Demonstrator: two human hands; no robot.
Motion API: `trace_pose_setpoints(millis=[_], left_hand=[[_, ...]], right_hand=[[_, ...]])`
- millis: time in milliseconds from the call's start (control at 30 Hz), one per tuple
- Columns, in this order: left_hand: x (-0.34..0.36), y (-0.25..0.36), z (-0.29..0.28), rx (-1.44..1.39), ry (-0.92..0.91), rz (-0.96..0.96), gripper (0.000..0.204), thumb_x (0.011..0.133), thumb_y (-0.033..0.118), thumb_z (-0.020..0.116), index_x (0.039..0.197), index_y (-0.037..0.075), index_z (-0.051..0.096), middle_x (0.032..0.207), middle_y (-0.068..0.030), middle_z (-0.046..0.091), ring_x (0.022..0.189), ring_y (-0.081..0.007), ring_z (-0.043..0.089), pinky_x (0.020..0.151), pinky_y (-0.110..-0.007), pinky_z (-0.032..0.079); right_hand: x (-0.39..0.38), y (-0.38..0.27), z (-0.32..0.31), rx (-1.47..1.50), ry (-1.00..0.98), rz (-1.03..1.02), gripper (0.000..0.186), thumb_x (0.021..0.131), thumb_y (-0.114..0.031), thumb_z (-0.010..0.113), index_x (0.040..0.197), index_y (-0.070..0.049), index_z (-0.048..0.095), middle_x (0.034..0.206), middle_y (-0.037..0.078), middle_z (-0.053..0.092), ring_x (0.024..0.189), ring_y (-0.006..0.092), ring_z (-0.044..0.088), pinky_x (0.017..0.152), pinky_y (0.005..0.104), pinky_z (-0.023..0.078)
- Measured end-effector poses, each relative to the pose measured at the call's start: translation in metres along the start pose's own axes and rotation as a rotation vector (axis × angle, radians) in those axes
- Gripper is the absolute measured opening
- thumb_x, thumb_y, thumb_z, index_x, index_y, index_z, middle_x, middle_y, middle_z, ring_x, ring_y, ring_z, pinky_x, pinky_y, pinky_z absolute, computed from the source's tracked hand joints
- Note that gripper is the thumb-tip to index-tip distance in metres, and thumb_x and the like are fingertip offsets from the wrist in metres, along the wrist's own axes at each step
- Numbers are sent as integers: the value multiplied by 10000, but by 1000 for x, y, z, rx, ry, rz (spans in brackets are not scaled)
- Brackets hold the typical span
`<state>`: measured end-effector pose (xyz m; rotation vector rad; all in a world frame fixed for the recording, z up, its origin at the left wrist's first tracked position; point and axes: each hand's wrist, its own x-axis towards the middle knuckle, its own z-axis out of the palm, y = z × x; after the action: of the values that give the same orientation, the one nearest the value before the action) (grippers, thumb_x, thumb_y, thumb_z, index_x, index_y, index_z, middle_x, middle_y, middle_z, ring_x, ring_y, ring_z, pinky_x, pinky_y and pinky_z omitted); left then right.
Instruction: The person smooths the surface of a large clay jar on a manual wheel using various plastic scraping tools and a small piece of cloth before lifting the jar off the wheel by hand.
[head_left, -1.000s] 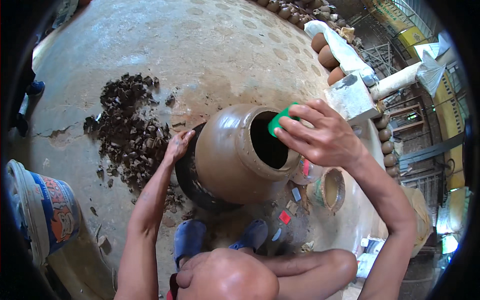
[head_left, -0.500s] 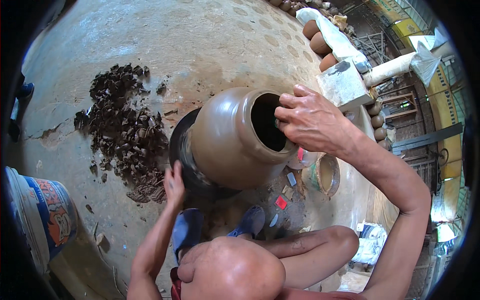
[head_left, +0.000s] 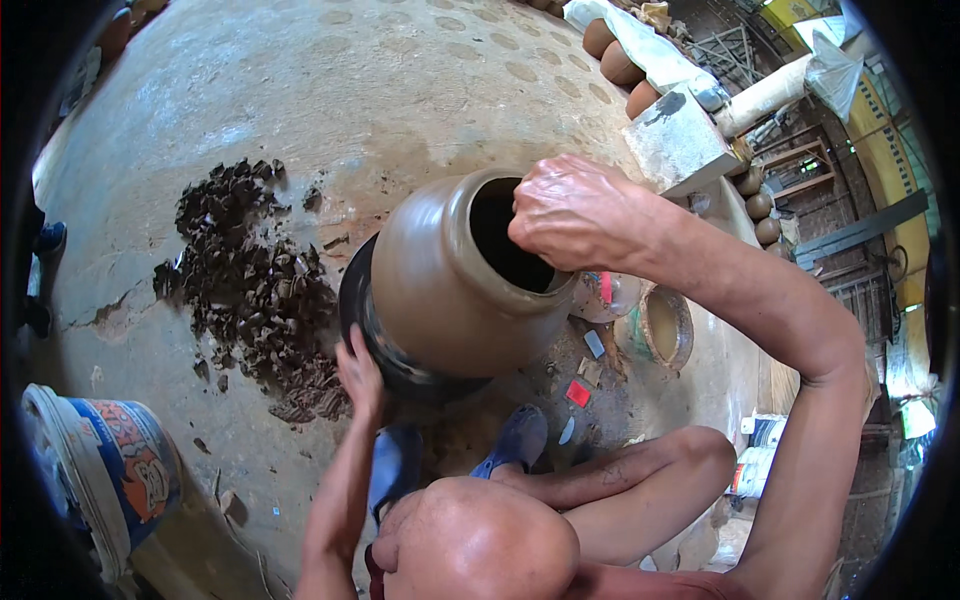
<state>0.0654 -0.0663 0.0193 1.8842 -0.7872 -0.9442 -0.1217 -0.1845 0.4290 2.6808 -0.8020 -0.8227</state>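
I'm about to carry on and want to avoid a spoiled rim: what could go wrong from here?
The right hand is curled at the mouth of the brown pot; if the shiny wall is soft, uneven pressure might dent the rim. The left hand is at the edge of the dark disc under the pot, so a sudden push could jolt it. The dark scraps lie close by and might get knocked onto the disc.
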Motion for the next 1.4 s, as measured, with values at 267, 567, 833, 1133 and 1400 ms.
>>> trace_pose_setpoints(millis=[267, 567, 833, 1133, 1400], left_hand=[[-7, 26, -27, -329, -570, -322, 828, 948, 611, 687, 1506, 57, 429, 1347, -160, 634, 981, -234, 699, 581, -333, 563], [-79, -11, -17, -247, -558, -407, 643, 1055, 510, 575, 1338, -67, 552, 1150, -230, 702, 1003, -283, 721, 805, -421, 562], [85, -19, -51, -284, -231, -129, 708, 1020, 586, 590, 1307, -61, 620, 1243, -231, 692, 1101, -305, 686, 970, -405, 510], [-20, 1, -40, -319, -494, -377, 818, 987, 507, 695, 1547, -1, 384, 1011, -144, 727, 743, -198, 682, 576, -319, 533], [-58, -53, 7, -205, -528, -420, 870, 941, 682, 636, 1416, -36, 511, 1261, -259, 672, 810, -347, 722, 663, -407, 572]], right_hand=[[-5, 6, 12, 91, -22, -21, 160, 789, -124, 657, 719, 3, 727, 766, 217, 731, 772, 393, 748, 708, 481, 603], [-12, 15, 50, 191, 137, -146, 111, 740, -221, 722, 713, -118, 692, 705, 135, 682, 707, 317, 722, 663, 431, 589], [25, -12, 4, 242, -103, -93, 138, 706, -151, 669, 698, -23, 719, 734, 224, 716, 707, 393, 726, 641, 470, 585], [11, 6, 1, 293, -202, -59, 146, 676, -142, 667, 689, -3, 709, 725, 245, 704, 706, 417, 715, 627, 492, 569], [17, -6, 5, 281, -318, -34, 151, 702, -120, 651, 713, 10, 729, 757, 270, 708, 716, 445, 717, 663, 491, 584]])
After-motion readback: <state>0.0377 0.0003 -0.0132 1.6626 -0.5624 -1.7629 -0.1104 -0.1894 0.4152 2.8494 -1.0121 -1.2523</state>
